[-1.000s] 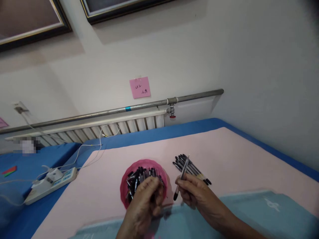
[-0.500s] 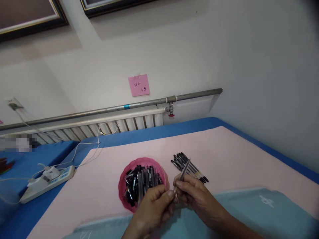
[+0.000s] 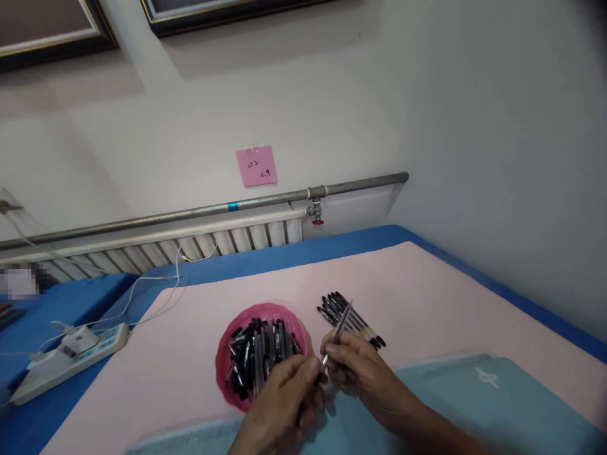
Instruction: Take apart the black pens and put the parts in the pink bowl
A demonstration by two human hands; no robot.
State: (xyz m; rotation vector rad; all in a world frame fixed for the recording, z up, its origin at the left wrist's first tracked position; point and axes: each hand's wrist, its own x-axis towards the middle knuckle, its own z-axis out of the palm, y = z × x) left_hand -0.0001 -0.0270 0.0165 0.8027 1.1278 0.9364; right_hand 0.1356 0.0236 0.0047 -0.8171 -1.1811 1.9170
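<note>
The right hand (image 3: 356, 365) is gripping a pen (image 3: 342, 323). The left hand (image 3: 285, 393) is covering its lower end; whether gripping, I cannot tell.

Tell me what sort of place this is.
Likely an indoor workroom: framed pictures hang on the wall above a radiator, and a pink bowl of pens stands on a covered table.

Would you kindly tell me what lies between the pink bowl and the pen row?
In the head view, bare pink sheet lies between the pink bowl and the pen row, with the right hand nearer the camera.
</note>
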